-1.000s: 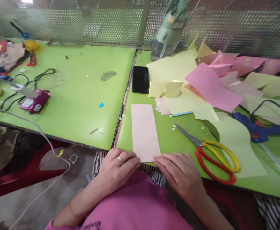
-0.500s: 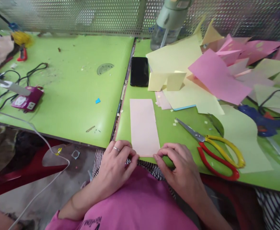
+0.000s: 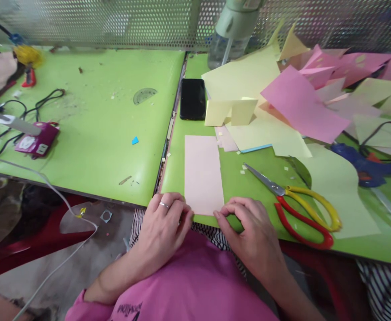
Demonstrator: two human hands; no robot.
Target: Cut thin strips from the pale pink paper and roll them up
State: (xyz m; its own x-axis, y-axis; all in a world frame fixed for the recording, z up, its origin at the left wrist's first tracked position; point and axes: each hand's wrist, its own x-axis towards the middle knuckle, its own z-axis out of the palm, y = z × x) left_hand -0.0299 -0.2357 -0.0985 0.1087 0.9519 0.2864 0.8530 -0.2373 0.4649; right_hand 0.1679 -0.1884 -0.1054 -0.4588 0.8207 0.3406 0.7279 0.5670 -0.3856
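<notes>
A pale pink sheet of paper [image 3: 203, 174] lies flat on the green table, its long side pointing away from me. My left hand [image 3: 167, 223], with a ring on one finger, pinches the sheet's near left corner at the table's front edge. At the near right corner, my right hand [image 3: 245, 227] has its thumb and forefinger closed on the paper. Scissors [image 3: 282, 191] with one yellow and one red handle lie to the right of my right hand, blades pointing to the far left.
Behind the sheet are a black phone [image 3: 193, 99], a water bottle [image 3: 234, 33] and a folded cream paper [image 3: 230, 112]. Pink and cream papers [image 3: 304, 102] pile up at right, beside a blue glue gun [image 3: 365, 167]. On the left table lie a protractor [image 3: 144, 95] and a purple box [image 3: 38, 139] with cables.
The pink paper has turned slightly, its far end shifting right, and its visible shape is a little wider. Both hands stay at its near corners.
</notes>
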